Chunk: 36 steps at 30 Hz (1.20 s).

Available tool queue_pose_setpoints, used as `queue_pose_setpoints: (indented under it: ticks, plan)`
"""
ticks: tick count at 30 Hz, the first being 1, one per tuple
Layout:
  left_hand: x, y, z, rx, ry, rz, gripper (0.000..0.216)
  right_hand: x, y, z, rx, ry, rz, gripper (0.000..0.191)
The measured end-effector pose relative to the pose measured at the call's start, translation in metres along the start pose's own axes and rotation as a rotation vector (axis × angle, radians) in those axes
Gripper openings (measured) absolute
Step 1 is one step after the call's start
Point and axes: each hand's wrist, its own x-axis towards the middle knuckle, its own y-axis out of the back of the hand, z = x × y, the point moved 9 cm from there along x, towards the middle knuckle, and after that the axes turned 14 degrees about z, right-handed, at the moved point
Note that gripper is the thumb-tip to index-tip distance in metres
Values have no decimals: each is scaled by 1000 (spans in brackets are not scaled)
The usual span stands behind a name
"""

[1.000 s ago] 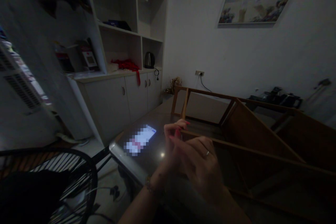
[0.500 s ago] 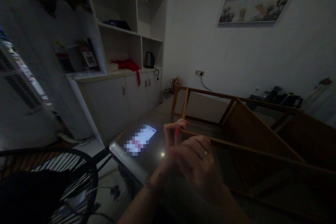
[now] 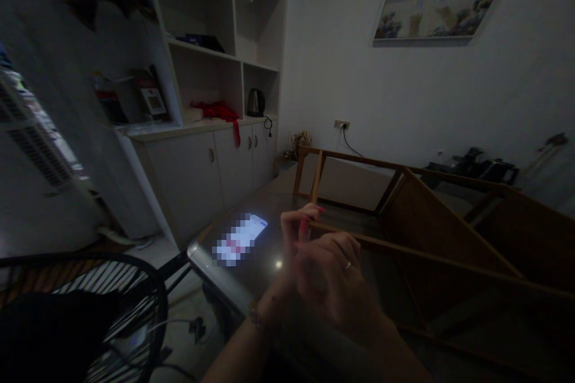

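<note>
A brown wooden frame [image 3: 354, 158], like a small shelf rack lying on its side, rests on a dark glossy table [image 3: 269, 206]. My left hand [image 3: 294, 233], with a bracelet on its wrist, has its fingers curled around the near left corner of the frame. Just right of it and closer to me is my right hand [image 3: 335, 275], which wears a ring. Its fingers are bent and pressed together beside the frame's near rail; whatever they pinch, if anything, is hidden. A phone with a lit screen [image 3: 242, 239] lies left of my hands.
A black slatted chair [image 3: 157, 287] stands at the lower left, with cables [image 3: 196, 329] near it on the floor. White cabinets [image 3: 188, 176] line the back left, holding a kettle [image 3: 256, 102] and red cloth [image 3: 218, 111]. Dark items [image 3: 476, 164] sit behind the frame.
My right hand has turned slightly, its thumb and forefinger shifting a little beside the left hand. The left hand, frame and phone have stayed in place.
</note>
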Motion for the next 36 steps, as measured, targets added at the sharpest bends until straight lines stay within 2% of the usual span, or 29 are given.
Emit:
queue_pose_setpoints:
  ticks: [4, 9, 14, 19, 27, 32, 36]
  plan:
    - [-2, 0, -1, 33, 47, -38, 9, 1, 3, 4, 34, -23, 12, 18]
    - [-1, 0, -1, 27, 24, 2, 11, 4, 4, -1, -24, 34, -1, 11]
    - [0, 0, -3, 15, -4, 21, 12, 5, 4, -4, -116, 112, 0, 15]
    - [-1, -1, 0, 23, 4, -9, 9, 2, 7, 0, -91, 201, 51, 21]
    - [-2, -3, 3, 34, 23, -19, 8, 1, 3, 16, 24, 14, 29, 35]
    - [-1, -2, 1, 14, 12, -6, 8, 2, 2, 11, 31, 55, 47, 27]
    - [-1, -2, 0, 9, 0, -16, 7, 0, -1, 8, -80, 115, 46, 24]
